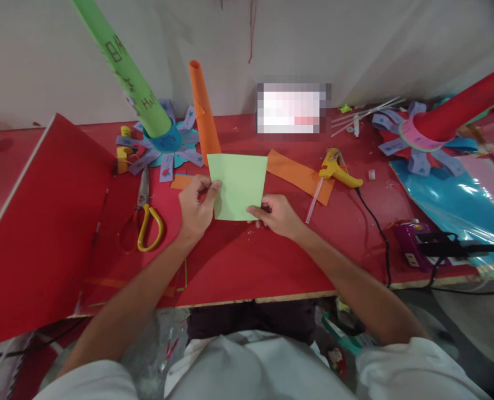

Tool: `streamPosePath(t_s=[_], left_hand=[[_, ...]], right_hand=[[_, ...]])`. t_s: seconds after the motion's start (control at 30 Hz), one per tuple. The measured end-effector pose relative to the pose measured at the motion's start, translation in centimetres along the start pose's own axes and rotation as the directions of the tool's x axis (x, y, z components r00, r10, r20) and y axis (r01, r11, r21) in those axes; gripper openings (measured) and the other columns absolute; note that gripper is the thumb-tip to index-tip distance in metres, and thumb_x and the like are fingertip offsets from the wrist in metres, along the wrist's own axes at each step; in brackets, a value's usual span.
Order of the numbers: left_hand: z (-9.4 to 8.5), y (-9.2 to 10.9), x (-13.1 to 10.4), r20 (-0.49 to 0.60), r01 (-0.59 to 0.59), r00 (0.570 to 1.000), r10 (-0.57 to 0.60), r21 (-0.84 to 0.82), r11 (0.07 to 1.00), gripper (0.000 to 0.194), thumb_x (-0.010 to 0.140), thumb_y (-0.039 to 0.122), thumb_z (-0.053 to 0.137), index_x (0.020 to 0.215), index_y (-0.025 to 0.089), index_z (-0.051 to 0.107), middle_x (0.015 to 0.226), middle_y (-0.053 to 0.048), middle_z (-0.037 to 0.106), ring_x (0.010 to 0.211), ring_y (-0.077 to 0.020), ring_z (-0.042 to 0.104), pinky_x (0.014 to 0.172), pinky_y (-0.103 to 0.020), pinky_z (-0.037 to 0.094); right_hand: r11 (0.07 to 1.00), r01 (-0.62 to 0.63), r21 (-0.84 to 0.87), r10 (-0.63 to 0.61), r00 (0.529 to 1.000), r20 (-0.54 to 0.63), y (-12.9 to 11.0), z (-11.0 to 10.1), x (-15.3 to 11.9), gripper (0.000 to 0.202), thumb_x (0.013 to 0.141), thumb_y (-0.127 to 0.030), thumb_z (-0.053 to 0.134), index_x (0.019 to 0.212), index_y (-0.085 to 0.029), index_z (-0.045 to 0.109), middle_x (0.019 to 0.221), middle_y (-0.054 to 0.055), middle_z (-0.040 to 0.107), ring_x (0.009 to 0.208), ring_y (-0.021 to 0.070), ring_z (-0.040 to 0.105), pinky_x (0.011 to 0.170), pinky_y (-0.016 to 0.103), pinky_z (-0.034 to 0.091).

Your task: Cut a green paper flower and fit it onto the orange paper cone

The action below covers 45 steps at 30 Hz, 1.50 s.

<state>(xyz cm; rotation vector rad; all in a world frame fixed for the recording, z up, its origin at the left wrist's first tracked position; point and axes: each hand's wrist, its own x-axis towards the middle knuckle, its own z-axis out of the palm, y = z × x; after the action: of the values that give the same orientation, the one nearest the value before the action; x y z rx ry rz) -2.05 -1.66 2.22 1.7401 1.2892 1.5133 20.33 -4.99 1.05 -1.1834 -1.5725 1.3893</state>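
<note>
A light green paper sheet (239,186) is held up over the red table, facing me. My left hand (197,203) pinches its left edge, thumb in front. At the lower right corner my right hand (277,215) grips the same sheet, with the thumb on the front and fingers partly hidden behind. Just behind the paper stands a rolled orange paper cone (205,114). Scissors with yellow handles (149,222) lie left of my left hand. To the right, a yellow hot glue gun (338,169) rests by an orange paper strip (291,169), its clear glue stick pointing toward me.
A green paper tube (134,83) rises from a blue flower-like base at the left; a red tube (467,103) leans at the right. A red board (47,222) slants at far left. A purple power socket (413,244) with cords sits near the right front edge (297,294).
</note>
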Motion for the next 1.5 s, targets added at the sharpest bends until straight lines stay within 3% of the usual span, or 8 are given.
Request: streamPosePath(t_s=[0.37,0.53,0.63,0.77,0.83,1.0,1.27,1.5], left_hand=[[-0.5,-0.8,0.6,-0.038,-0.041,0.998,0.042,0.029,0.999,0.052,0.098,0.065,0.069,0.074,0.02,0.056,0.065,0.003,0.047,0.061,-0.0108,0.041,0.056,-0.026,0.036],[-0.1,-0.6,0.1,0.082,-0.024,0.996,0.024,-0.004,1.0,0.052,0.097,0.066,0.069,0.075,0.02,0.056,0.063,0.005,0.045,0.058,-0.0096,0.039,0.056,-0.025,0.037],[0.5,-0.5,-0.6,0.177,0.019,0.984,-0.015,-0.02,1.0,0.052,0.097,0.068,0.067,0.077,0.02,0.06,0.067,0.002,0.055,0.061,-0.011,0.046,0.061,-0.026,0.043],[0.9,-0.7,-0.9,0.197,0.069,0.979,-0.058,-0.049,0.996,0.052,0.095,0.069,0.068,0.079,0.02,0.063,0.067,0.001,0.058,0.061,-0.0122,0.049,0.062,-0.027,0.046],[0.8,-0.8,-0.7,0.194,0.074,0.979,-0.061,-0.058,0.996,0.052,0.094,0.069,0.069,0.079,0.02,0.063,0.067,0.002,0.057,0.061,-0.0119,0.05,0.062,-0.027,0.046],[0.5,-0.8,-0.4,0.276,0.029,0.961,-0.019,-0.033,0.999,0.05,0.097,0.066,0.068,0.078,0.02,0.063,0.071,0.0,0.061,0.064,-0.0121,0.053,0.062,-0.026,0.046],[0.8,-0.5,-0.7,0.306,0.026,0.952,-0.016,-0.027,0.999,0.044,0.099,0.056,0.068,0.075,0.02,0.058,0.067,0.003,0.051,0.061,-0.0106,0.046,0.058,-0.025,0.039],[0.8,-0.5,-1.2,0.385,0.058,0.922,-0.03,-0.062,0.996,0.041,0.101,0.055,0.066,0.08,0.021,0.056,0.071,0.003,0.052,0.066,-0.0117,0.051,0.063,-0.024,0.044]], right_hand=[[0.998,0.02,0.056,-0.024,0.998,0.064,0.2,-0.4,-0.1,0.052,0.091,-0.071,0.071,0.096,-0.019,0.068,0.084,0.009,0.079,0.063,0.0181,0.07,0.057,0.03,0.055],[0.995,0.075,-0.064,-0.081,0.992,-0.101,0.2,-0.2,0.0,0.056,0.088,-0.075,0.071,0.091,-0.019,0.069,0.087,0.009,0.075,0.081,0.0236,0.072,0.068,0.033,0.054],[0.992,0.079,-0.095,-0.097,0.975,-0.202,0.1,-0.5,0.1,0.06,0.087,-0.08,0.07,0.082,-0.02,0.063,0.079,0.005,0.067,0.072,0.0192,0.062,0.065,0.033,0.048],[0.985,0.079,-0.155,-0.118,0.958,-0.261,-0.2,-0.9,0.0,0.073,0.09,-0.087,0.057,0.063,-0.024,0.032,0.06,-0.004,0.031,0.056,0.0107,0.031,0.054,0.03,0.026],[0.984,0.086,-0.154,-0.124,0.959,-0.257,-0.4,-0.9,-0.1,0.075,0.091,-0.09,0.052,0.063,-0.025,0.025,0.061,-0.005,0.023,0.056,0.0099,0.023,0.052,0.03,0.021],[0.993,0.068,-0.095,-0.091,0.958,-0.272,-0.7,-0.7,-0.4,0.074,0.088,-0.09,0.056,0.065,-0.025,0.029,0.063,-0.004,0.026,0.058,0.0103,0.026,0.052,0.03,0.019],[0.984,0.165,-0.065,-0.177,0.881,-0.439,-0.2,-1.4,0.1,0.066,0.092,-0.079,0.064,0.066,-0.023,0.041,0.066,-0.003,0.033,0.063,0.0122,0.031,0.057,0.03,0.027],[0.983,0.179,-0.032,-0.175,0.882,-0.437,-0.2,-2.1,0.1,0.069,0.092,-0.078,0.065,0.064,-0.023,0.033,0.066,-0.004,0.026,0.063,0.0125,0.025,0.059,0.031,0.023]])
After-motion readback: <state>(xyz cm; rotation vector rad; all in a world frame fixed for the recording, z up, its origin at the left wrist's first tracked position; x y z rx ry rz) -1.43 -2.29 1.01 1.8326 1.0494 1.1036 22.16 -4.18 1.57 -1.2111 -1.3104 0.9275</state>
